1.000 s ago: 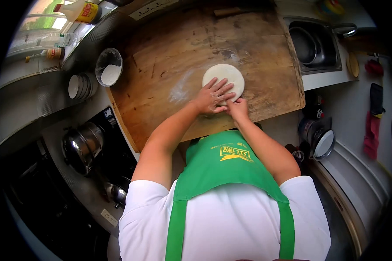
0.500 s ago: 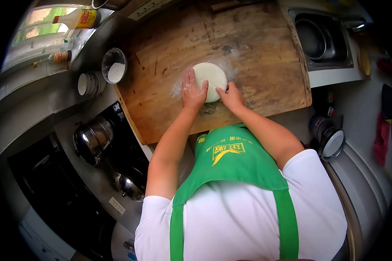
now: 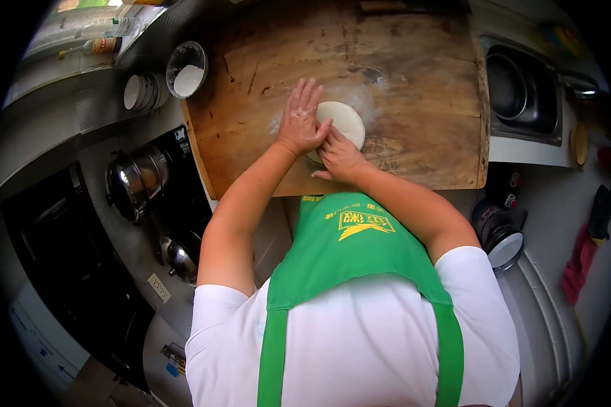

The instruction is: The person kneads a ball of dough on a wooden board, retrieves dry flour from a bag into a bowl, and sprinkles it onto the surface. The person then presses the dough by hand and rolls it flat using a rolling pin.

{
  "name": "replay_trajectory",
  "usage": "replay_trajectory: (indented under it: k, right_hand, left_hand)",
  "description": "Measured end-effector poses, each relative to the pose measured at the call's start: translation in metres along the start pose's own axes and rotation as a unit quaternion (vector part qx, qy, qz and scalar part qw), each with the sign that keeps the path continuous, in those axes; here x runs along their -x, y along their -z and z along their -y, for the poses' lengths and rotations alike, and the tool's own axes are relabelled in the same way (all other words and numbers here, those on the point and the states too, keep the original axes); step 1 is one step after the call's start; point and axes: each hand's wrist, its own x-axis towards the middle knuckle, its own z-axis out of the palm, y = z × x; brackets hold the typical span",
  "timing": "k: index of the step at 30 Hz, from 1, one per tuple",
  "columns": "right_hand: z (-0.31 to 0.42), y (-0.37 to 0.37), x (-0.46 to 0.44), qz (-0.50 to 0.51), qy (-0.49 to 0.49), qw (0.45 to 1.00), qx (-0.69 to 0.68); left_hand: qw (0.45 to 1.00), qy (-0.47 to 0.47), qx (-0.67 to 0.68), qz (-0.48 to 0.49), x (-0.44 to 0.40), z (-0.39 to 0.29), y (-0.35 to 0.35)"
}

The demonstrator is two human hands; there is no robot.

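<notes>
On the tabletop (image 3: 428, 136), nearer its near edge, the left hand (image 3: 301, 122), fingers extended, is at the left side of the dough (image 3: 347, 123); the right hand (image 3: 341, 157) covers the dough's near part. A bowl (image 3: 184, 53) of flour (image 3: 188, 81) sits beside the left edge, the sink (image 3: 526, 136) beyond the right.
</notes>
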Motion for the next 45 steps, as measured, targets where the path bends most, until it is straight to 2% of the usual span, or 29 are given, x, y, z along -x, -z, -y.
replay_trajectory:
  k: [1,2,3,4,6,7,11,13,16,17,19,26,27,28,30,31,32,34,36,38,40,41,45]
  right_hand:
    - [0.003,-0.005,-0.005,0.003,0.002,1.000,-0.002]
    - [0.006,-0.010,-0.010,0.059,-0.035,0.995,-0.066]
    - [0.007,-0.016,-0.015,0.115,-0.071,0.982,-0.130]
    - [0.006,-0.026,-0.011,0.120,-0.070,0.981,-0.133]
    - [-0.003,-0.036,0.003,0.131,-0.047,0.973,-0.185]
    - [0.000,-0.040,0.002,0.156,-0.047,0.975,-0.148]
    - [-0.005,-0.052,-0.001,0.185,-0.049,0.969,-0.157]
    - [-0.004,-0.052,0.003,0.158,-0.062,0.967,-0.188]
    - [-0.004,-0.056,0.000,0.193,-0.092,0.946,-0.245]
    - [-0.002,-0.058,0.001,0.190,-0.097,0.947,-0.241]
    - [-0.002,-0.060,0.001,0.087,-0.090,0.975,-0.184]
    - [0.005,-0.042,-0.006,0.075,-0.096,0.983,-0.138]
    - [0.008,-0.038,-0.005,0.073,-0.099,0.983,-0.134]
    - [0.012,-0.035,-0.003,0.064,-0.116,0.982,-0.131]
    - [0.017,-0.034,0.000,0.053,-0.136,0.980,-0.134]
    - [0.017,-0.034,0.003,0.057,-0.183,0.974,-0.122]
    - [0.015,-0.033,0.005,0.060,-0.230,0.965,-0.111]
    - [0.013,-0.035,0.012,0.063,-0.256,0.957,-0.124]
    - [0.007,-0.039,0.018,-0.032,-0.234,0.964,-0.122]
    - [0.009,-0.057,0.021,-0.028,-0.236,0.954,-0.184]
    - [0.004,-0.053,0.018,0.031,-0.257,0.944,-0.205]
    - [0.002,-0.049,0.018,0.038,-0.257,0.948,-0.183]
    - [-0.001,-0.053,0.016,0.034,-0.258,0.935,-0.241]
  left_hand:
    - [0.996,-0.071,0.025,0.042,-0.008,-0.002,-0.001]
    - [0.996,-0.068,0.027,0.042,-0.010,-0.005,-0.011]
    - [0.987,-0.116,0.043,0.098,-0.009,-0.008,-0.026]
    - [0.972,-0.167,0.061,0.157,-0.009,-0.011,-0.033]
    - [0.974,-0.159,0.041,0.154,-0.004,-0.016,-0.039]
    - [0.977,-0.153,0.019,0.148,-0.005,-0.016,-0.041]
    - [0.973,-0.139,0.028,0.184,-0.011,-0.010,-0.044]
    - [0.969,-0.147,0.041,0.195,-0.012,-0.007,-0.046]
    - [0.965,-0.162,0.039,0.203,-0.015,-0.004,-0.047]
    - [0.964,-0.169,0.040,0.200,-0.014,-0.003,-0.049]
    - [0.963,-0.183,0.059,0.189,-0.015,0.003,-0.053]
    - [0.965,-0.211,0.006,0.156,-0.012,-0.001,-0.055]
    - [0.962,-0.206,0.003,0.177,-0.015,-0.005,-0.045]
    - [0.961,-0.211,0.003,0.177,-0.018,-0.011,-0.038]
    - [0.940,-0.302,0.042,0.150,-0.028,-0.021,-0.031]
    - [0.925,-0.344,0.056,0.150,-0.035,-0.024,-0.033]
    - [0.923,-0.348,0.055,0.154,-0.039,-0.029,-0.042]
    - [0.921,-0.345,0.054,0.170,-0.049,-0.036,-0.056]
    - [0.918,-0.350,0.044,0.183,-0.052,-0.034,-0.060]
    - [0.914,-0.345,0.046,0.210,-0.047,-0.036,-0.060]
    - [0.908,-0.351,0.050,0.222,-0.058,-0.035,-0.062]
    - [0.907,-0.350,0.052,0.230,-0.064,-0.035,-0.063]
    - [0.894,-0.346,0.067,0.275,-0.066,-0.034,-0.067]
